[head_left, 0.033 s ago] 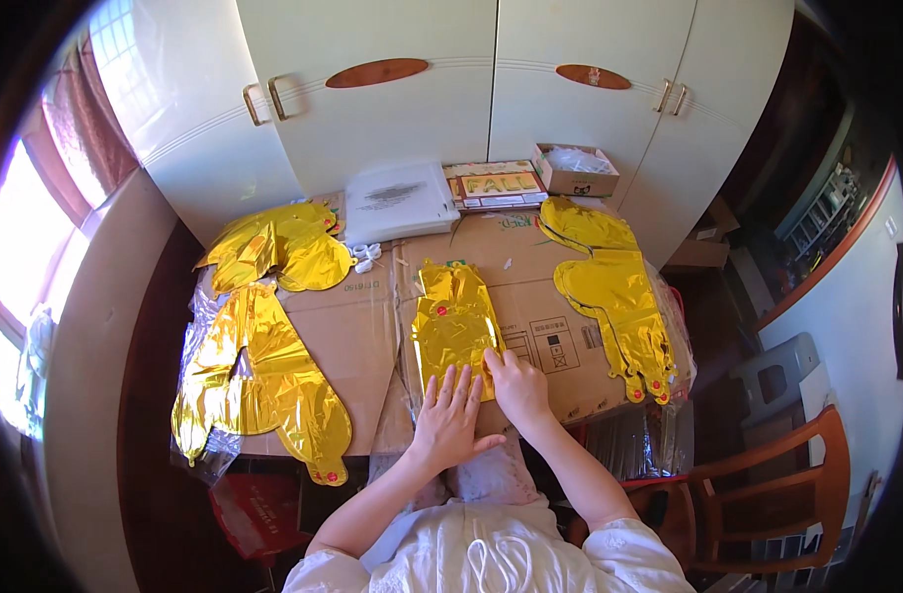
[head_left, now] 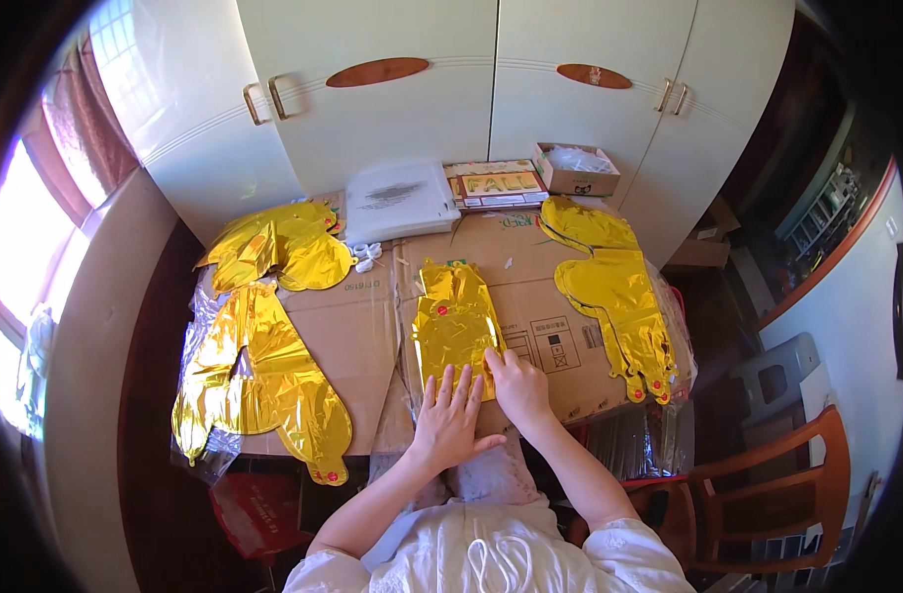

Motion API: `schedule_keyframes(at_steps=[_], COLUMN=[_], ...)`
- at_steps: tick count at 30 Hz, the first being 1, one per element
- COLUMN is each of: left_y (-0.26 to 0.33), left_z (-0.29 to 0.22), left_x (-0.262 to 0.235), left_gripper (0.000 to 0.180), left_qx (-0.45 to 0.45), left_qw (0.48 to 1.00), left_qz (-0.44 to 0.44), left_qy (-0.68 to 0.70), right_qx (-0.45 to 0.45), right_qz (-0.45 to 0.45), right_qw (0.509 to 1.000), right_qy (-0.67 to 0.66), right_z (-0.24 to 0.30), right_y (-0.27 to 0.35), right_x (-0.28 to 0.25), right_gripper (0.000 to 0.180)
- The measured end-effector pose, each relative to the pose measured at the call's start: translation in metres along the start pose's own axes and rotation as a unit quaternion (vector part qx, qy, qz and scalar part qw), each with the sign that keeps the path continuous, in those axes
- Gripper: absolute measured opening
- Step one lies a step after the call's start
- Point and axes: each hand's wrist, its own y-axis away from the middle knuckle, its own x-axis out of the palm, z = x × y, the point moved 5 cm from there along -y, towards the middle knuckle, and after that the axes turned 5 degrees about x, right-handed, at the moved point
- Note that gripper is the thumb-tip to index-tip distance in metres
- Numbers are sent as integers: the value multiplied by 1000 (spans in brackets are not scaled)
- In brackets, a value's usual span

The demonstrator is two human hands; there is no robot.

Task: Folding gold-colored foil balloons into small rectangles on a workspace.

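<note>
Head view, looking down on a counter (head_left: pixel 372 346) covered with flattened cardboard. I see both hands laid flat, fingers spread and palms down, gripping nothing. The left hand (head_left: pixel 449 420) presses the near edge of a deflated gold foil balloon (head_left: pixel 454 321) that lies at the centre of the cardboard; the right hand (head_left: pixel 518 385) rests just beside it, on the balloon's near right corner.

Left of this balloon lies a larger crumpled pile of gold foil balloons (head_left: pixel 258 376), with a second pile (head_left: pixel 283 247) beyond it. Right of the balloon, a flat stack of gold foil shapes (head_left: pixel 614 296) reaches the counter edge. Beyond it, against the white cupboard doors (head_left: pixel 491 89), sit a white plastic packet (head_left: pixel 397 201), a printed packet (head_left: pixel 496 183) and a small open cardboard box (head_left: pixel 575 170).

Risk, in my judgement: the foil is thin and slick, so uneven pressure from the palms could crease it or slide it over the cardboard toward the near edge. A fingernail could puncture a seam.
</note>
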Motion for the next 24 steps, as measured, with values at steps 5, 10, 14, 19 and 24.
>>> schedule_keyframes(at_steps=[5,10,14,19,24], left_y=[0,-1,-2,-1,-1], left_z=[0,0,-1,0,0], left_x=[3,1,-1,5,4], left_gripper=[100,99,99,98,96], left_qx=[-3,-12,-22,-15,-15], left_qw=[1000,1000,999,1000,1000], left_qz=[-1,14,28,16,23], left_qy=[3,-1,-5,13,8], right_qx=[10,119,156,133,114], right_qz=[-14,31,55,58,17], right_qw=[1000,986,945,942,962], right_qy=[2,-113,-284,-302,-247], right_z=[-3,-21,-43,-47,-39], right_y=[0,-4,5,19,18], right_x=[1,-3,-4,-8,-9], right_gripper=[28,40,46,46,40])
